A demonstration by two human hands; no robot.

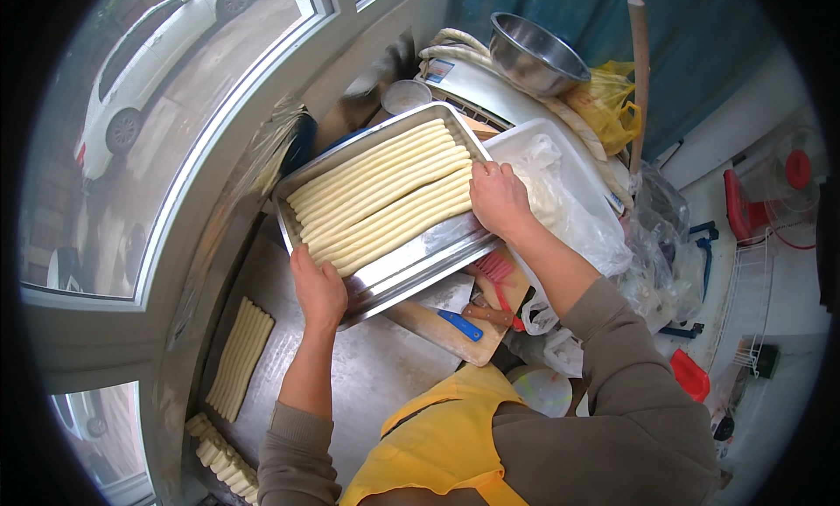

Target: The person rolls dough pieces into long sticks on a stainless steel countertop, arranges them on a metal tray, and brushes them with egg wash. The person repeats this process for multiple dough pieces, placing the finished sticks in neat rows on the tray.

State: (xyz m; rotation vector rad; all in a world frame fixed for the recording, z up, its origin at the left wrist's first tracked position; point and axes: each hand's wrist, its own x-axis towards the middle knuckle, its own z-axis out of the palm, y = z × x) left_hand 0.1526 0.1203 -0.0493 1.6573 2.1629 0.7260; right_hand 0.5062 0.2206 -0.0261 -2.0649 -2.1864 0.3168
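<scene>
A shallow metal tray (pixel 420 240) is tilted across the view before me, with a row of long pale dough strips (pixel 387 191) lying side by side in it. My left hand (pixel 318 286) grips its near left side, thumb by the ends of the strips. On the right end, my right hand (pixel 500 198) has its fingers curled over the rim. What supports the tray from below is hidden. Down to the left, a smaller set of dough strips (pixel 239 360) rests on the metal worktop (pixel 387 375). Closer to me is a pile of short dough pieces (pixel 223 457).
Under the tray's near edge lie a wooden board (pixel 420 329), a wide metal blade (pixel 453 293), a blue handle (pixel 461 325) and a pink brush (pixel 492 266). A white plastic tub (pixel 607 217) stands right, a steel bowl (pixel 538 56) behind. A window frame (pixel 216 106) borders the left.
</scene>
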